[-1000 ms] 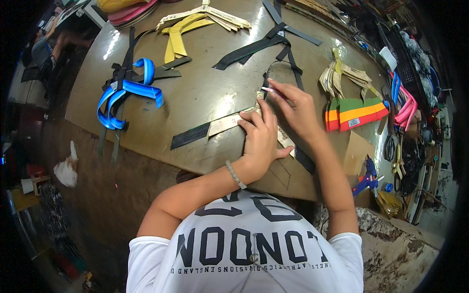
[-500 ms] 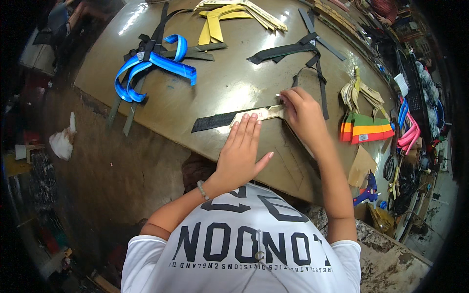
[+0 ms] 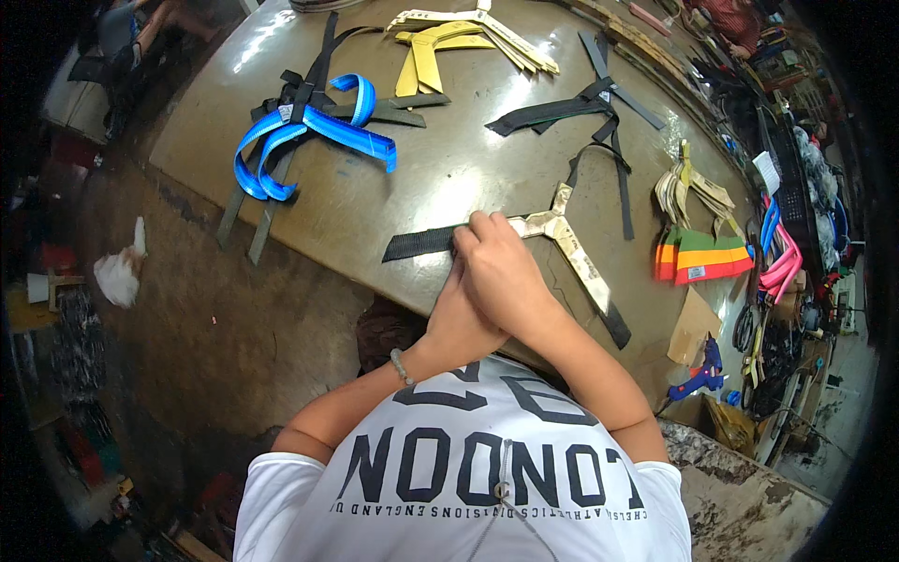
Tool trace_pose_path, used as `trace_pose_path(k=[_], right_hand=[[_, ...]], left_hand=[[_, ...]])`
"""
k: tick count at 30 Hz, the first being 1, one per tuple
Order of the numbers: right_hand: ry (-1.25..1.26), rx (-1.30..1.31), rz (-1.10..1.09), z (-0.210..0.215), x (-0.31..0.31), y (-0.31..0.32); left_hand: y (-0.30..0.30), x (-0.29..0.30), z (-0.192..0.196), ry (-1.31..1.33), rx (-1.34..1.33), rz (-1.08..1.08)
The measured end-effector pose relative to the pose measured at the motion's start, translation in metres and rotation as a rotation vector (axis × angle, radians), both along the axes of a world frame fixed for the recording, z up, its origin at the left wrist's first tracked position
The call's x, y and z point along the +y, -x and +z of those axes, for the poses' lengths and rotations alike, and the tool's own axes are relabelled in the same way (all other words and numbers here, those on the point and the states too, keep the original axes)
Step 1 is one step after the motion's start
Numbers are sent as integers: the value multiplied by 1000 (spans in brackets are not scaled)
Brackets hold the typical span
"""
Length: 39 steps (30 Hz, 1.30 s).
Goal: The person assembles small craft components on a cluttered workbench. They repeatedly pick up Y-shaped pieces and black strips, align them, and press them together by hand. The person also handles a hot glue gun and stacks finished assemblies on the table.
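Observation:
A cream-and-gold Y-shaped template (image 3: 581,258) lies over dark webbing straps on the table's near part. One black ribbed strap (image 3: 417,244) sticks out to the left of it, and a dark strap end (image 3: 614,326) shows at its lower right. My right hand (image 3: 506,272) is closed at the template's left arm, crossing over my left hand; whatever its fingertips hold is hidden. My left hand (image 3: 457,323) lies beneath it beside the strap, its fingers mostly covered.
On the worn metal table (image 3: 440,159) lie blue straps (image 3: 346,140) at left, yellow templates (image 3: 435,47) at the back and black straps (image 3: 548,108) further right. A striped red-yellow-green bundle (image 3: 704,256) and a blue glue gun (image 3: 702,370) are at right.
My right hand has moved left and down from the template's middle, over my left hand. The template's junction and right-hand arms are now uncovered. The view has shifted slightly.

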State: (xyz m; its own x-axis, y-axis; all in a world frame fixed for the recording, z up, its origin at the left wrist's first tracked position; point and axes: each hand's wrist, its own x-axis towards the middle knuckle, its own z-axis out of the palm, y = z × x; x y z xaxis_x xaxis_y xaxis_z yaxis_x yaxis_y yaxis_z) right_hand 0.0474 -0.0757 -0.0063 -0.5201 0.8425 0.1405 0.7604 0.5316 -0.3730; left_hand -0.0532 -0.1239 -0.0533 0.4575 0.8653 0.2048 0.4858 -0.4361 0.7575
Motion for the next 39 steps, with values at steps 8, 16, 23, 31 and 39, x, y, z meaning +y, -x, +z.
trace_pose_path(k=[8, 16, 23, 31, 39], right_hand=[[-107, -19, -537, 14, -2, -79], [-114, 110, -599, 3, -61, -107], [-137, 376, -1115, -4, -102, -162], [179, 127, -1157, -6, -110, -161], [-179, -138, -704, 2, -101, -204]], left_hand=[[-7, 5, 15, -337, 337, 120], [-13, 73, 23, -236, 296, 18], [-5, 102, 69, -161, 83, -54], [151, 151, 132, -376, -68, 536], [107, 212, 106, -391, -52, 378]])
